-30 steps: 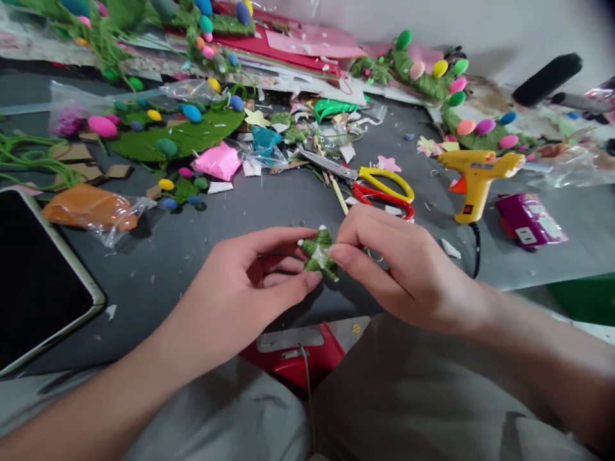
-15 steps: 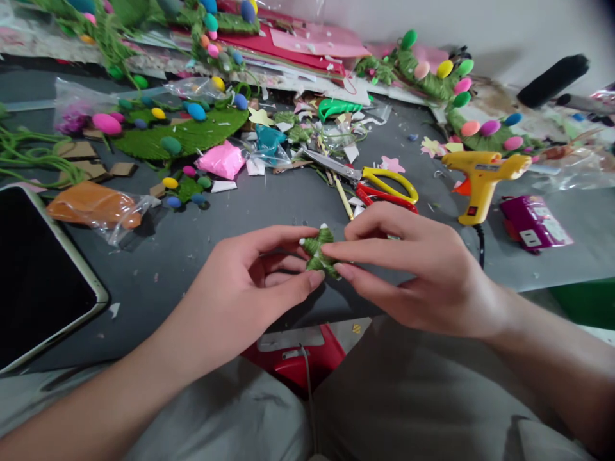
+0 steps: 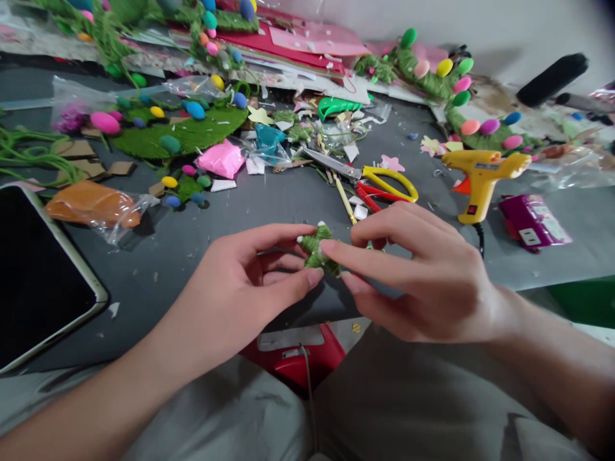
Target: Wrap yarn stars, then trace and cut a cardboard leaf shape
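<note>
My left hand [image 3: 240, 288] is closed round the left side of a small star wrapped in green yarn [image 3: 316, 250], pinching it between thumb and fingers. White tips show on the star's points. The star is held above the table's front edge. From the other side, my right hand [image 3: 418, 275] rests its index fingertip on the star's middle. Its thumb is spread apart from that finger, close by the star's lower right point. Just beyond my right hand lie scissors [image 3: 388, 182] with one red and one yellow handle.
To the right are a yellow glue gun [image 3: 480, 179] and a purple packet [image 3: 535, 222]. At left lie a dark-screened tablet [image 3: 43, 275] and a bagged orange lump [image 3: 93, 203]. Pink [image 3: 221, 159] and teal [image 3: 270, 142] packets, a green yarn leaf [image 3: 211, 128] and paper scraps crowd the back.
My right thumb has drawn slightly away from the star, and the right hand has shifted a little right and down. The index fingertip stays on the star, which my left hand keeps holding.
</note>
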A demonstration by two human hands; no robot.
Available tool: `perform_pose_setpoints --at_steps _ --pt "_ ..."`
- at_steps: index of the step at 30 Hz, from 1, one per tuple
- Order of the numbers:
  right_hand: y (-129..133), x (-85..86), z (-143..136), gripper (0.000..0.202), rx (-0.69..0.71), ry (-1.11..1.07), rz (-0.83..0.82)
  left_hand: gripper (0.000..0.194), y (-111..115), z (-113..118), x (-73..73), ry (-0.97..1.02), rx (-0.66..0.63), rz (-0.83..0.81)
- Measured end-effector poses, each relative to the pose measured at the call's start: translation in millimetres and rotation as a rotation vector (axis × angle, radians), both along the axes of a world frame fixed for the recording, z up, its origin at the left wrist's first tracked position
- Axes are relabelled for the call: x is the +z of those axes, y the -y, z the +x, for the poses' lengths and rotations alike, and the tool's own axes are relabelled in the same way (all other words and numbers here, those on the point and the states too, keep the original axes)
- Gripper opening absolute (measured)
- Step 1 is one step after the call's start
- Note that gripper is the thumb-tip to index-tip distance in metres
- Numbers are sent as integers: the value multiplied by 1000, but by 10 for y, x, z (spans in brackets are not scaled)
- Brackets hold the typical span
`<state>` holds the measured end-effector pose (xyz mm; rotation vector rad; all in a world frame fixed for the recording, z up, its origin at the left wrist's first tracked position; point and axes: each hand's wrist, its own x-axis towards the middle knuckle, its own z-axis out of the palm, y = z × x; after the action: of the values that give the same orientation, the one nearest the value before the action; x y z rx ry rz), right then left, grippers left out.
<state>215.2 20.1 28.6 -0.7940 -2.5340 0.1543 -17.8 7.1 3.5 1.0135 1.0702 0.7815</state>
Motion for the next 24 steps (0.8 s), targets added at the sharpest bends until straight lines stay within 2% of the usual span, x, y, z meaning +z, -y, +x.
perform_pose_setpoints --at_steps 6,9,13,16,19,22,24 --pt "8 -17 15 34 23 31 -45 41 0 9 9 -15 3 5" --pt "8 7 12 27 54 -12 -90 40 4 0 14 -39 6 15" --pt "-31 61 14 10 -123 -226 -254 41 0 -24 14 -49 9 46" --pt "-120 45 56 6 -256 -296 -397 42 -12 -23 31 -94 14 61" --pt "-212 12 106 22 -337 -314 -467 37 -21 -9 61 -138 25 80" --pt "-264 10 123 38 -420 -306 -433 36 -23 -8 61 -190 16 104" --pt "-282 14 118 39 -445 -311 -414 38 -23 -17 39 -240 12 130"
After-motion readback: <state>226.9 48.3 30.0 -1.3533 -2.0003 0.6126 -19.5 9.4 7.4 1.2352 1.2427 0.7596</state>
